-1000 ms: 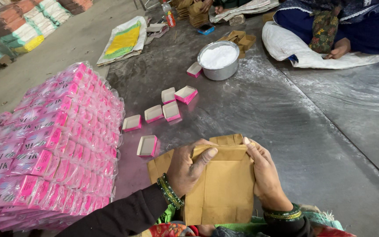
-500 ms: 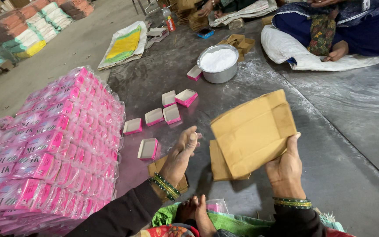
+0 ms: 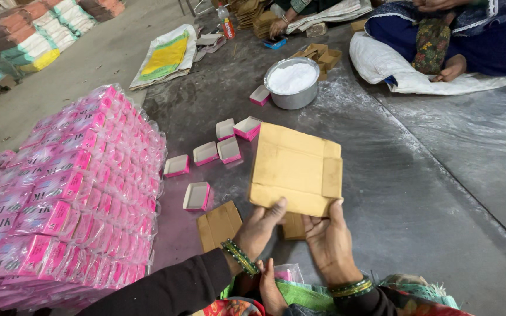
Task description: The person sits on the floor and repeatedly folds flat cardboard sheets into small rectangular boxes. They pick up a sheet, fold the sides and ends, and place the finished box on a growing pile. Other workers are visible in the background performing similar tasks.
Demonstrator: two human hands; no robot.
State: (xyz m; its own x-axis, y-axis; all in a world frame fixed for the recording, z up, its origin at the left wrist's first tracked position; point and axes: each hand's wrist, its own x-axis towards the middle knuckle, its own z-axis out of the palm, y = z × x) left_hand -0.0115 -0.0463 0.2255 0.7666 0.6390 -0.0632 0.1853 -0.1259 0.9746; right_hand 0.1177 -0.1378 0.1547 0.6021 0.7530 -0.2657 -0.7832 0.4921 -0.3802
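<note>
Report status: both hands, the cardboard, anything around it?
Left hand and right hand both grip the cardboard blank at its near edge. Blank half folded, above the floor. Open pink cartons lie left, clear.

- Flat brown cardboard carton (image 3: 296, 169), centre of view, held at its near edge.
- Stack of pink wrapped packs (image 3: 71, 193), at nine o'clock.
- Small open pink-and-white boxes (image 3: 218, 153), at eleven o'clock of the carton.
- Brown folded cartons (image 3: 321, 55), at twelve o'clock.
</note>
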